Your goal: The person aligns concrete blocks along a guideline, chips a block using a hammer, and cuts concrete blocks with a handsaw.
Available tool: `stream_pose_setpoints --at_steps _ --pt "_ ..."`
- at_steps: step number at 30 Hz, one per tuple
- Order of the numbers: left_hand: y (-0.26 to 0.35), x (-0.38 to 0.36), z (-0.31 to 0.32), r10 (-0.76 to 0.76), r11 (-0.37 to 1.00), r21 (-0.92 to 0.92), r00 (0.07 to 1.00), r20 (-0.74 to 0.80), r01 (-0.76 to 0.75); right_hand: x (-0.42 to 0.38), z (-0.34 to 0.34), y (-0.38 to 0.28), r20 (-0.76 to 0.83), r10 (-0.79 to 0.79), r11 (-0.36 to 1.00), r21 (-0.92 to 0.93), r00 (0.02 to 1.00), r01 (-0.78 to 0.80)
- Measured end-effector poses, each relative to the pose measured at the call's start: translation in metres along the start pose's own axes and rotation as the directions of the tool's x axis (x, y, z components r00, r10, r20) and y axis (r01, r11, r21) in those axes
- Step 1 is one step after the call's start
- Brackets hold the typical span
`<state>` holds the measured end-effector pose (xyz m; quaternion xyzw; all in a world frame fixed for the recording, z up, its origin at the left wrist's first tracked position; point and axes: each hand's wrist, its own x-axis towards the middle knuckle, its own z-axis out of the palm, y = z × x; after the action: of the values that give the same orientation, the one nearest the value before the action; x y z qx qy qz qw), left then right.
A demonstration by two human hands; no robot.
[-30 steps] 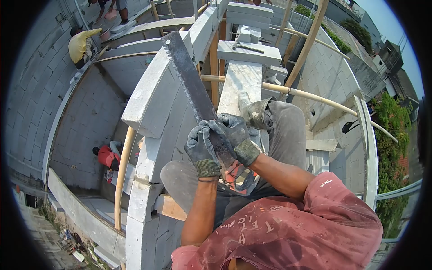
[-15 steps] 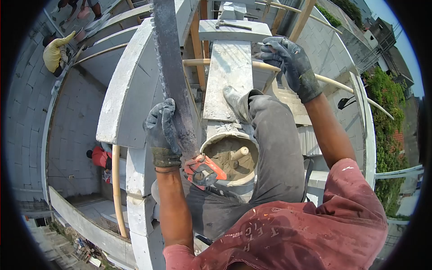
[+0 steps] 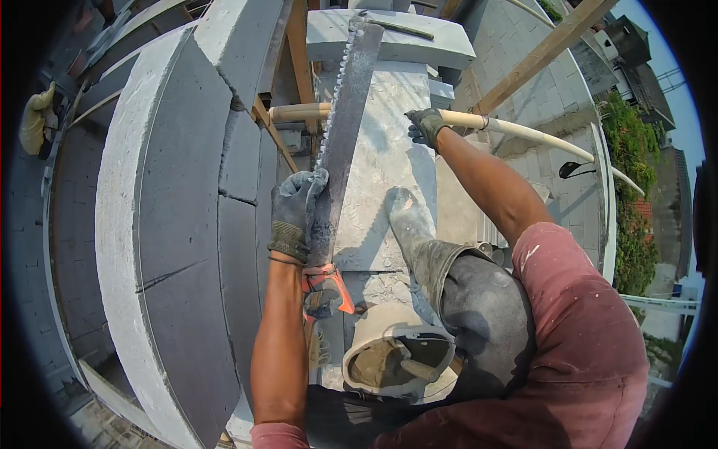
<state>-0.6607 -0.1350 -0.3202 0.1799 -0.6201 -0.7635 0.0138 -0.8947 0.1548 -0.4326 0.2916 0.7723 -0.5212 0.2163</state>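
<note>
My left hand (image 3: 294, 209), in a grey glove, is wrapped round the blade of a large toothed saw (image 3: 348, 127). The blade points up and away, and its orange handle (image 3: 327, 288) hangs below the hand. My right hand (image 3: 426, 127), also gloved, is held out at the end of the light pipe (image 3: 516, 131), fingers apart; contact with the pipe is unclear. A bucket of mortar (image 3: 396, 329) with a tool handle in it stands tilted by my bent leg.
A curved white block wall (image 3: 120, 224) rises on the left. A hammer (image 3: 396, 28) lies on the curved block (image 3: 441, 49) ahead. A wooden post (image 3: 538, 56) slants at the upper right. Another person (image 3: 36, 123) is at the far left.
My view has shifted and leaned forward. My right hand has lowered to beside the pipe. The saw stays in my left hand, now tipped to the right, and the bucket appears more tilted.
</note>
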Motion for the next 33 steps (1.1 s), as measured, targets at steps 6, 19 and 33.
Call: stream_pose_setpoints --at_steps 6,19,33 --pt "-0.019 0.096 0.008 -0.11 0.993 0.031 0.992 -0.06 0.112 0.105 -0.003 -0.039 -0.02 -0.669 0.405 -0.848 0.743 0.341" --pt "-0.033 0.442 0.056 0.023 0.958 0.287 1.0 -0.012 -0.019 0.323 -0.2 -0.156 -0.733 -0.444 0.765 -0.609 0.516 -0.207" --pt "-0.052 0.528 0.066 -0.08 0.733 0.679 0.996 0.045 0.028 0.379 -0.228 -0.119 -0.279 -0.146 0.981 0.083 0.949 0.175"
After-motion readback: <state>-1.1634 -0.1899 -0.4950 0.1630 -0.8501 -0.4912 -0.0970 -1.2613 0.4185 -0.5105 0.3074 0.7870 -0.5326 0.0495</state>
